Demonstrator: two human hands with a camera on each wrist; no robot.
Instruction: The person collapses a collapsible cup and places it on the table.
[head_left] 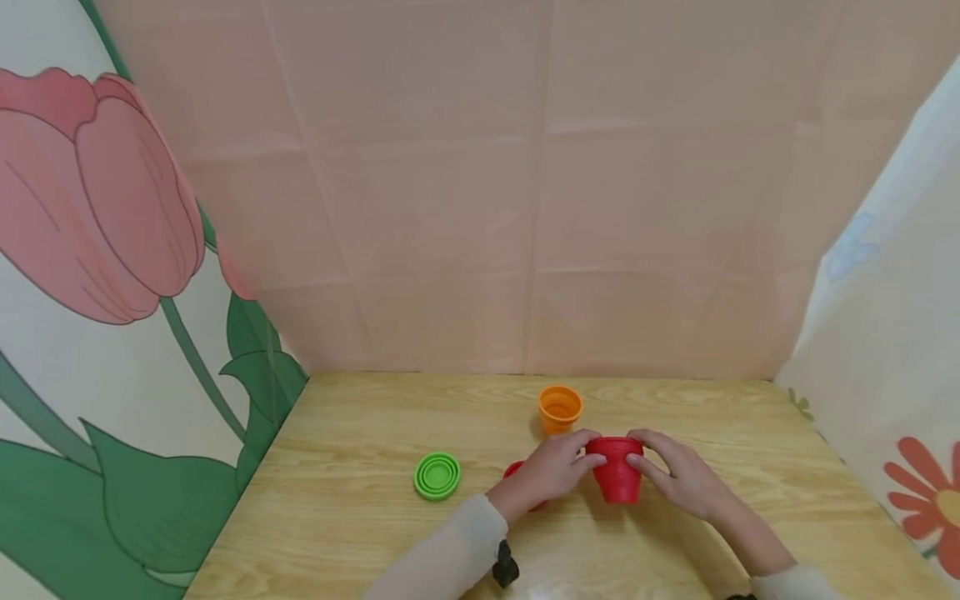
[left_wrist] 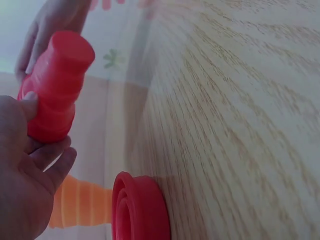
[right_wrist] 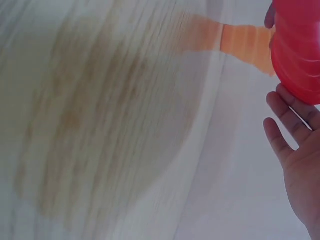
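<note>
A red ribbed collapsible cup, drawn out to full height with its wide rim up, is held off the table between both hands. My left hand grips the rim's left side with thumb and fingers. On the opposite side my right hand pinches the rim, thumb toward me. The left wrist view shows the cup's narrow base apart from the wood. Under my left forearm lies a second red cup, folded flat and partly hidden in the head view.
An orange cup stands extended behind the hands. To the left, a green cup lies collapsed into rings on the wooden table. A pinkish sheet closes off the back, and printed flower panels flank both sides.
</note>
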